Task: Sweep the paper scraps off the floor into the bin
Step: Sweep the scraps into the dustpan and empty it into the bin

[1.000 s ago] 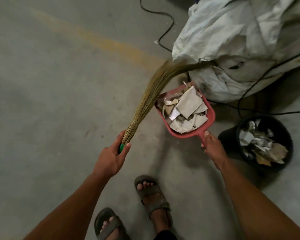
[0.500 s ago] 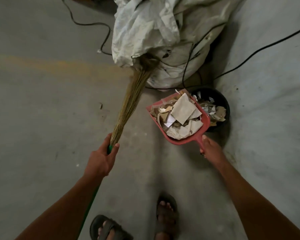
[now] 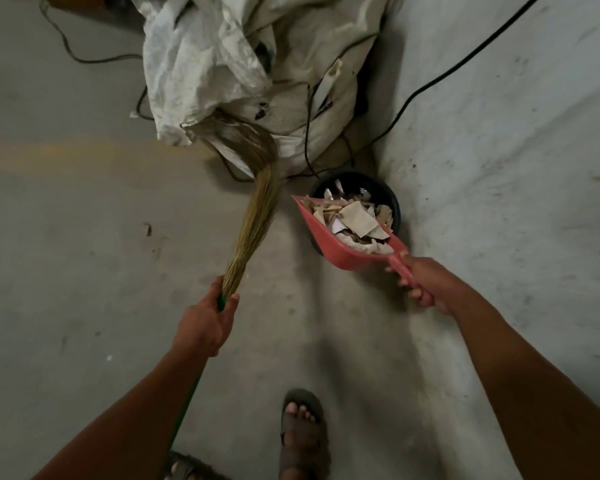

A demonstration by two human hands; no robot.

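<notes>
1. Left hand [image 3: 203, 325]: fingers wrapped round the green handle of a grass broom [image 3: 257, 209], just below the bound end of the straw. Long, fine, dry yellow-brown bristles fan out and bend at the tips against a sack.
2. Right hand [image 3: 430, 285]: fingers clenched on the stub handle of a red plastic dustpan [image 3: 347, 258]. Scoop-shaped, smooth, tilted, front edge over the bin.
3. Paper scraps [image 3: 355, 220]: torn, flat, irregular pieces, white and brown like card, heaped in the dustpan. More of the same lying inside the bin.
4. Bin [image 3: 394, 199]: small, round, black, glossy rim; standing on the floor in the corner, partly hidden behind the dustpan.
5. Sack [image 3: 229, 64]: large, woven plastic, off-white, crumpled and creased, stained in places; just behind the bin.
6. Black cables [image 3: 430, 84]: thin, trailing over the sack and along the pale wall.
7. Floor [image 3: 84, 237]: bare grey concrete, matt, scuffed, with a faint yellow painted band.
8. Sandalled feet at lower edge, strap type, dark.
</notes>
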